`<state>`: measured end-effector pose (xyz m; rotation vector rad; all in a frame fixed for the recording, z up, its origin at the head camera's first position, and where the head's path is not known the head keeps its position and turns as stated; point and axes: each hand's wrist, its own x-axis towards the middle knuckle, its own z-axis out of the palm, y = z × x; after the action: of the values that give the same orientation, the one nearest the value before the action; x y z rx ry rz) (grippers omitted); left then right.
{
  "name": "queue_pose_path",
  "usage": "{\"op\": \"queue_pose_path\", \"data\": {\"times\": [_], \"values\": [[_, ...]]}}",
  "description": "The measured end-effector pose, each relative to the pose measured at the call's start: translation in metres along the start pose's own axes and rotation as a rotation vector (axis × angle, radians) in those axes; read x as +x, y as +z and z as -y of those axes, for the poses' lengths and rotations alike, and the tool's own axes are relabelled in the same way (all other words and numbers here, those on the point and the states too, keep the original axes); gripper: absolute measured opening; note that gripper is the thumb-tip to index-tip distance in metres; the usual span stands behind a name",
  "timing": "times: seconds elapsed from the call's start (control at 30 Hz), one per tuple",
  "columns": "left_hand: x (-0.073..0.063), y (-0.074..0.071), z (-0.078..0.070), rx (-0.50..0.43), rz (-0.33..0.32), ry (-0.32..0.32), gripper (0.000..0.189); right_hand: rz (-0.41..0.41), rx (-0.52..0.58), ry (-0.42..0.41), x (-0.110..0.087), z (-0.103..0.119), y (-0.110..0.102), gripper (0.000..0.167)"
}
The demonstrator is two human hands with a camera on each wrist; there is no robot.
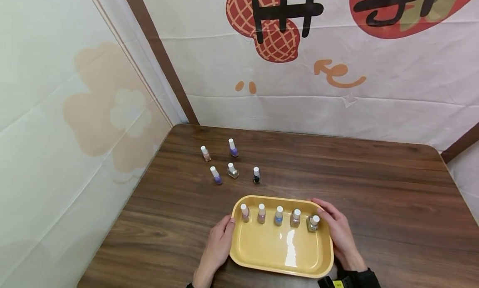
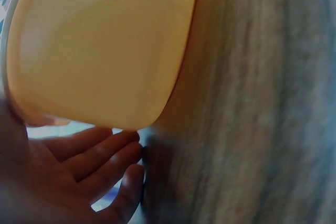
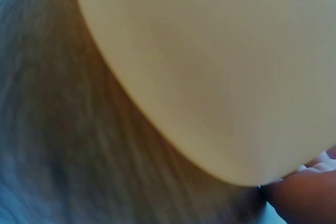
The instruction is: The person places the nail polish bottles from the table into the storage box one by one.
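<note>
Head view: the left hand (image 1: 218, 242) and right hand (image 1: 337, 227) grip opposite ends of a tray (image 1: 258, 244) at the near side of the table (image 1: 168, 221); a tilt could topple its five standing bottles (image 1: 278, 217). The tray is yellow, glossy, round-cornered. Left wrist view: fingers (image 2: 100, 158) meet its smooth outside. Right wrist view: the grip is mostly hidden.

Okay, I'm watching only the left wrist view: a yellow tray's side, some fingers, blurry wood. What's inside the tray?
Observer: Five white-capped bottles, in a row along the far side of the tray.
Operator: Got it. Anything outside it?
Observer: Five loose bottles on the table, beyond the tray and mostly off to its left.
Operator: And at the tray's right end?
Observer: The right hand grips it near the far corner.
</note>
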<state>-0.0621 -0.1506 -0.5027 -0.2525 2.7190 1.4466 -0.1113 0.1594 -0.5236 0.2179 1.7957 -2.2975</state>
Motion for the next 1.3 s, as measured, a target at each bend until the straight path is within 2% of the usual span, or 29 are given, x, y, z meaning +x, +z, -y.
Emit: {"op": "queue_pose_path", "data": {"times": [0.17, 0.27, 0.4, 0.57, 0.7, 0.8, 0.93, 1.1, 1.3], "values": [[0.003, -0.010, -0.003, -0.025, 0.042, -0.018, 0.039, -0.010, -0.021, 0.013, -0.001, 0.002, 0.001, 0.053], [0.010, -0.017, -0.005, -0.017, 0.017, -0.019, 0.038, -0.018, -0.010, 0.003, -0.002, 0.003, 0.002, 0.051], [0.027, -0.028, -0.009, -0.006, -0.090, -0.016, 0.033, -0.045, -0.012, 0.011, -0.004, 0.005, 0.002, 0.050], [0.055, -0.043, -0.010, 0.018, -0.248, 0.028, 0.029, -0.087, -0.045, 0.049, -0.004, 0.006, 0.002, 0.050], [0.077, -0.051, -0.008, 0.036, -0.327, 0.039, 0.030, -0.090, -0.038, 0.057, -0.003, 0.006, 0.002, 0.051], [0.093, -0.056, -0.005, 0.023, -0.329, 0.023, 0.033, -0.088, -0.036, 0.058, -0.003, 0.006, 0.002, 0.050], [0.109, -0.058, 0.000, -0.034, -0.283, -0.030, 0.036, -0.092, -0.041, 0.071, -0.003, 0.005, 0.003, 0.051], [0.120, -0.055, 0.005, -0.100, -0.230, -0.092, 0.037, -0.107, -0.063, 0.091, -0.004, 0.005, 0.004, 0.051], [0.130, -0.050, 0.009, -0.140, -0.216, -0.095, 0.037, -0.108, -0.059, 0.096, -0.004, 0.006, 0.004, 0.050]]}}
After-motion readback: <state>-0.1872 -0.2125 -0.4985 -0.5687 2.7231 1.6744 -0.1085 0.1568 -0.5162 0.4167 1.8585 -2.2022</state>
